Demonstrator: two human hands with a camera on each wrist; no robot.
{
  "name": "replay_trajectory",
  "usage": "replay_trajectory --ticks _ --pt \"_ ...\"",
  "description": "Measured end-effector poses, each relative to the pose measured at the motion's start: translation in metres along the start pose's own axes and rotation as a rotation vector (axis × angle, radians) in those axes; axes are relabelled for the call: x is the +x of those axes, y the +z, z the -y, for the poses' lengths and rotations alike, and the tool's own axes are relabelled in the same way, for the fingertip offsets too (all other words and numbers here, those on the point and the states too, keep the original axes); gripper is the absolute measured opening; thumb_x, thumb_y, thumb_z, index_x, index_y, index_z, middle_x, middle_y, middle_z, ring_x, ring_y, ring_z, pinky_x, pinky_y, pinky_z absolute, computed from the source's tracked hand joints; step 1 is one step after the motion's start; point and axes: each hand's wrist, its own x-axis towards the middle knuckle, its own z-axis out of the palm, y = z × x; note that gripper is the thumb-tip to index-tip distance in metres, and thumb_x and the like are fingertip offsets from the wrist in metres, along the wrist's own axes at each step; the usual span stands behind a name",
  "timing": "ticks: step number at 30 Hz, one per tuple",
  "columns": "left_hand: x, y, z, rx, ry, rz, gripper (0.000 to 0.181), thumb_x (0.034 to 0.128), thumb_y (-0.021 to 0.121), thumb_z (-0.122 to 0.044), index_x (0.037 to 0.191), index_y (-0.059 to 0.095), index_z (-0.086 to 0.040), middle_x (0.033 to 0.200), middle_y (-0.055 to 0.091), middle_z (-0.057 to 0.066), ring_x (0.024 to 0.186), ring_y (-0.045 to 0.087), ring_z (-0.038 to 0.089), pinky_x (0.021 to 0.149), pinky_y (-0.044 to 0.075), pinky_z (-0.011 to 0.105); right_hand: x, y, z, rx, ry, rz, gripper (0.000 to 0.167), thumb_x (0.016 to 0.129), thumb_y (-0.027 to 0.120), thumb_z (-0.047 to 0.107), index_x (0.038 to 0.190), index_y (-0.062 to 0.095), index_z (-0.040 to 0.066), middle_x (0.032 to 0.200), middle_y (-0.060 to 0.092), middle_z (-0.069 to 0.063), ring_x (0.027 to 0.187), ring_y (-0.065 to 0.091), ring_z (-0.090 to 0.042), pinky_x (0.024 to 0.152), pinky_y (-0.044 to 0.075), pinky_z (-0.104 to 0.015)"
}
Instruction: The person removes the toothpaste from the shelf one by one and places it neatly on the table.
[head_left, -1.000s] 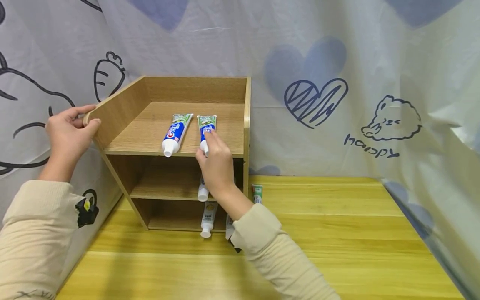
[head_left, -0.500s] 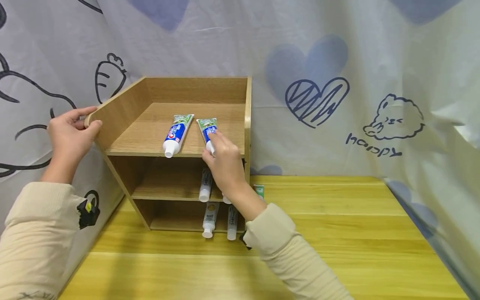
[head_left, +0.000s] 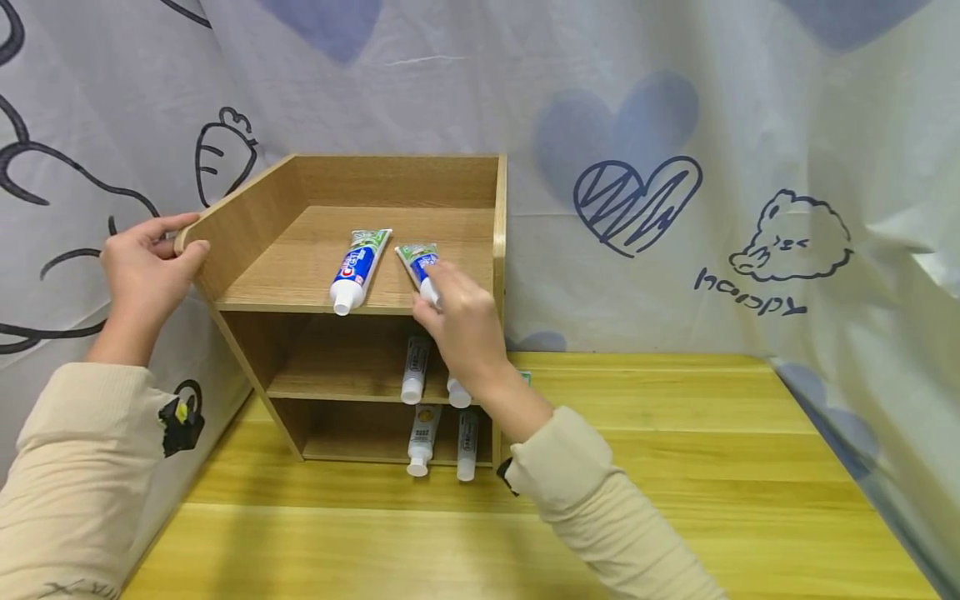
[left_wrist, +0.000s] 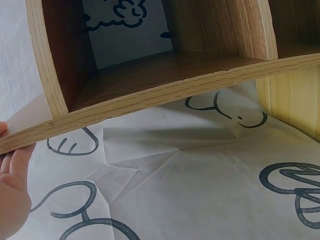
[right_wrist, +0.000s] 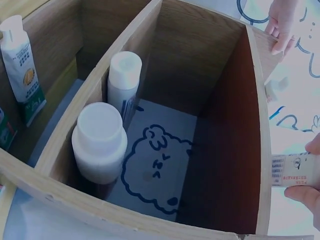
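Note:
My left hand (head_left: 146,271) holds the front edge of the left side panel of a three-tier wooden shelf (head_left: 393,179). In the left wrist view, the fingers of that hand (left_wrist: 14,192) lie around the wood. On the top tier, my right hand (head_left: 471,333) pinches a blue, green and white toothpaste tube (head_left: 420,265), its cap end partly hidden by the fingers. The right wrist view shows thumb and finger on either side of this tube (right_wrist: 292,171). Left of it lies a matching Crest toothpaste tube (head_left: 358,268), cap over the front edge.
On the middle tier lie two white-capped tubes, one (head_left: 415,371) left of the other (head_left: 459,392). Two more, a white tube (head_left: 423,435) and a grey one (head_left: 467,446), lie on the bottom tier. Behind my right wrist, a green-ended item (head_left: 525,378) barely shows on the yellow table (head_left: 675,500).
My right hand has shifted right and slightly toward me, swinging the cap end of the tube to the right so that it now lies slanted. My left hand keeps its hold on the panel.

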Motion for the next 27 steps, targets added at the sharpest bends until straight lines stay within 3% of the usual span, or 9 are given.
replay_trajectory --ticks 5,15,27 --pt "0.000 0.000 0.000 -0.007 0.004 -0.004 0.039 0.0847 0.057 -0.011 0.122 0.059 0.001 0.050 0.042 -0.042 0.051 0.047 -0.022 0.042 0.037 0.005 0.001 -0.004 -0.001 0.010 -0.029 -0.010 0.025 0.080 0.068 0.008 0.101 0.065 -0.006 0.102 0.067 -0.020 0.097 0.066 -0.030 0.087 0.052 -0.030" --pt "0.000 0.000 -0.001 -0.026 0.007 -0.007 0.039 0.0843 0.057 -0.010 0.121 0.059 0.001 0.050 0.043 -0.041 0.051 0.048 -0.021 0.043 0.038 0.004 0.006 -0.014 0.000 0.051 -0.142 -0.111 0.026 0.079 0.070 0.007 0.100 0.064 -0.008 0.101 0.067 -0.023 0.094 0.067 -0.031 0.085 0.053 -0.028" --pt "0.000 0.001 0.000 -0.039 -0.003 -0.004 0.038 0.0842 0.057 -0.009 0.121 0.059 0.002 0.050 0.044 -0.040 0.051 0.049 -0.021 0.044 0.038 0.004 0.017 -0.029 0.002 0.074 -0.223 -0.206 0.026 0.079 0.070 0.007 0.099 0.065 -0.008 0.099 0.067 -0.023 0.093 0.067 -0.030 0.085 0.052 -0.026"
